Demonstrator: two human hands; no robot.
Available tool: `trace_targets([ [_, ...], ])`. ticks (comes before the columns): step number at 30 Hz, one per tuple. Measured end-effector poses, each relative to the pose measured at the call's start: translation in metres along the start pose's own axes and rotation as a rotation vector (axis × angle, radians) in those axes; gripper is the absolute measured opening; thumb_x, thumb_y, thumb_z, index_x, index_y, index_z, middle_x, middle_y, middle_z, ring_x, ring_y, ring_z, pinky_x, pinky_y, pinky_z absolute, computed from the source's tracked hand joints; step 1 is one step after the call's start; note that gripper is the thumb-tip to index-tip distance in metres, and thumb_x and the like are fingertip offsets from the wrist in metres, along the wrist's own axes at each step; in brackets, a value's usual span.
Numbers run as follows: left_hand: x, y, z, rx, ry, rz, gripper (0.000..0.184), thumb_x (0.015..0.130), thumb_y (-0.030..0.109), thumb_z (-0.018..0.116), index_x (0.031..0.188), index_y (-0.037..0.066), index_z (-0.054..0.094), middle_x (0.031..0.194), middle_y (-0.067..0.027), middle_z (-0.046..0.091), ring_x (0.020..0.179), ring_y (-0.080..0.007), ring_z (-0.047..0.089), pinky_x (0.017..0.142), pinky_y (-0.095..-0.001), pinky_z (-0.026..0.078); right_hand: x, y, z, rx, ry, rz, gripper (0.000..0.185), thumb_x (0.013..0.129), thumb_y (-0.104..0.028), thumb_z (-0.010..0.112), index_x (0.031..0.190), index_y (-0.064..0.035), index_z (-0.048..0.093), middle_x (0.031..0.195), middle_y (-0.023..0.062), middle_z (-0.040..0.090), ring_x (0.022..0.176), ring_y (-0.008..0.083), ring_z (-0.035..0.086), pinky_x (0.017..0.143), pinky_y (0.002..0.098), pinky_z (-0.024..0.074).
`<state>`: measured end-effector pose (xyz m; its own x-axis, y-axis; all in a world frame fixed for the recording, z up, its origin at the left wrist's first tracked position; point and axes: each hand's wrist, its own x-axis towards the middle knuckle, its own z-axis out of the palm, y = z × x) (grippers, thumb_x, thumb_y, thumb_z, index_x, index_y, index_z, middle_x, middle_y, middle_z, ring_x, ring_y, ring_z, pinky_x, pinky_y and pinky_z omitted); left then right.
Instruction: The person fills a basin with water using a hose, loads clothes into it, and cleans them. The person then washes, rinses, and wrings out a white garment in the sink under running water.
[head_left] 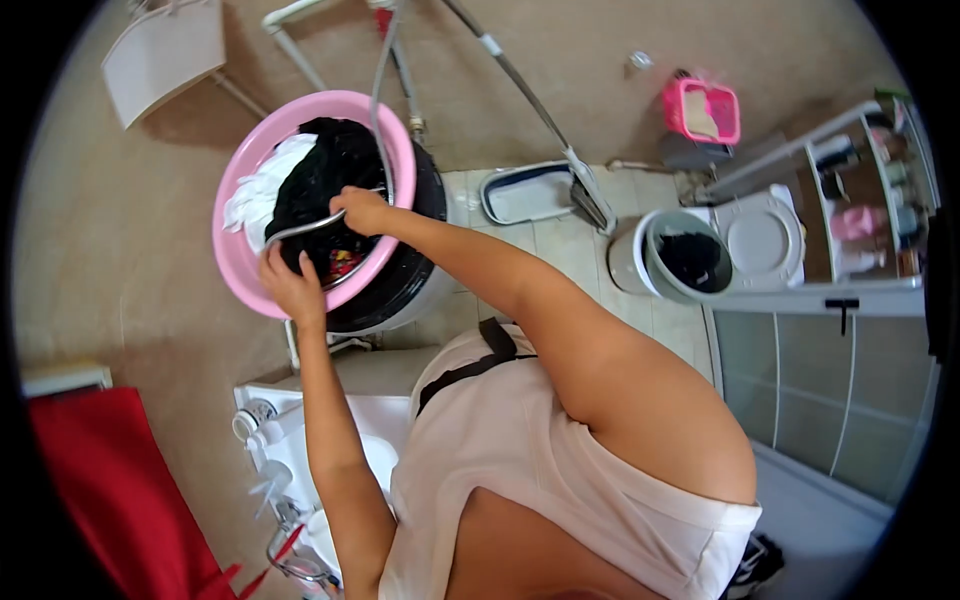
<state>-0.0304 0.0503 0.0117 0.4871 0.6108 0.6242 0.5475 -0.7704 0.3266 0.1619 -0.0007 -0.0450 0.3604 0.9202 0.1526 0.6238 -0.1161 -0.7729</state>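
A pink basin [228,205] holds white cloth [283,170] and a heap of black cloth [345,150]. A patch of colourful printed fabric [343,262] shows at its near side. My right hand [362,210] is closed around a silver flexible hose [312,227] above the black cloth. The hose hangs down from above, bends at this hand and runs left toward my other hand. My left hand [293,287] reaches over the basin's near rim with thumb and fingers apart, touching the black cloth close to the hose's end. Some of its fingertips are hidden.
The basin rests on a black-topped round machine or tub [400,290]. A white sink [380,455] lies just below my left arm. A mop [590,195] and tray [530,195] stand by the wall. At right are a grey bucket [660,240], a toilet [760,240] and shelves [820,200].
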Motion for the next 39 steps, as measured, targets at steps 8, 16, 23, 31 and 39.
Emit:
trace_targets([
  [8,-0.010,0.023,-0.002,-0.287,-0.492,0.264,0.018,0.088,0.016,0.061,0.086,0.000,0.069,0.077,-0.0151,0.064,0.072,-0.0336,0.060,0.068,-0.0430,0.046,-0.051,-0.021,-0.008,-0.597,-0.242,-0.060,0.016,0.081,-0.021,0.057,0.086,-0.0219,0.072,0.099,0.0060,0.064,0.092,0.0245,0.065,0.085,0.0490,0.0413],
  [16,-0.004,0.025,0.006,-0.256,-0.778,0.026,0.024,0.086,0.025,0.063,0.096,0.005,0.071,0.089,-0.0189,0.068,0.082,-0.0359,0.066,0.072,-0.0396,0.051,-0.057,-0.029,-0.004,-0.397,0.196,0.029,0.018,0.078,-0.018,0.059,0.092,-0.0103,0.069,0.099,0.0140,0.057,0.088,0.0307,0.061,0.080,0.0407,0.0447],
  [23,-0.006,0.001,0.039,-0.203,-0.966,-0.272,0.028,0.079,0.025,0.070,0.104,0.012,0.072,0.093,-0.0126,0.071,0.086,-0.0257,0.068,0.079,-0.0362,0.051,-0.027,-0.044,-0.009,-0.146,0.457,-0.012,0.048,0.071,-0.018,0.073,0.116,-0.0110,0.059,0.127,0.0207,0.047,0.112,0.0397,0.050,0.094,0.0467,0.0427],
  [31,-0.011,0.021,0.022,-0.305,-0.645,-0.198,0.021,0.081,0.016,0.067,0.095,0.002,0.070,0.085,-0.0185,0.067,0.076,-0.0330,0.066,0.070,-0.0391,0.051,0.045,-0.022,-0.012,-0.280,0.066,-0.073,0.063,0.080,-0.042,0.068,0.137,-0.0277,0.047,0.150,0.0182,0.026,0.136,0.0424,0.026,0.107,0.0644,0.0222],
  [39,0.005,0.054,0.001,-0.378,-0.241,-0.284,0.017,0.082,0.011,0.067,0.096,0.002,0.066,0.088,-0.0119,0.063,0.075,-0.0267,0.062,0.067,-0.0348,0.048,0.019,0.009,-0.035,-0.287,-0.304,-0.420,0.036,0.079,-0.032,0.069,0.109,-0.0136,0.064,0.116,0.0127,0.053,0.113,0.0323,0.048,0.098,0.0583,0.0339],
])
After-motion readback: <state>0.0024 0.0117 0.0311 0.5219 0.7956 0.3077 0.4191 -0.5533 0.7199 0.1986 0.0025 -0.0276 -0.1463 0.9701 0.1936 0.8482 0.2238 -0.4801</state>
